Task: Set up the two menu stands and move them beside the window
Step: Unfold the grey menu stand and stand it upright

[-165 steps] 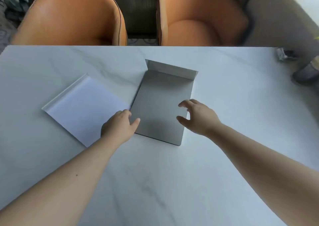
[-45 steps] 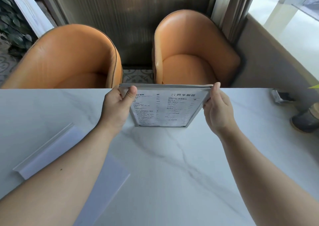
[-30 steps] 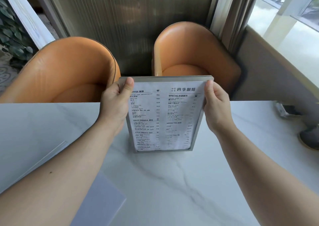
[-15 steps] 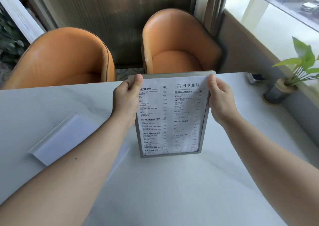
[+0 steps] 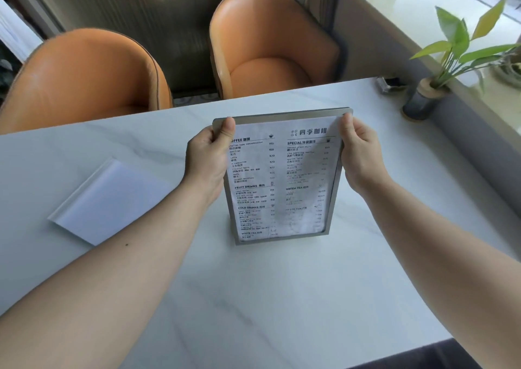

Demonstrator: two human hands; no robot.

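White marble table fills my head view, with two orange chairs at its far side and a potted plant far right by the window. My left hand and right hand grip the upper corners of a metal menu stand, upright at the table's middle. I read "COFFEE", "SPECIAL", "FRUIT DRINKS", "COLD DRINKS", "GREEN TEA", "WHITE TEA" and Chinese characters; prices are blurred. Left of it, the second stand lies flat, blank white side up.
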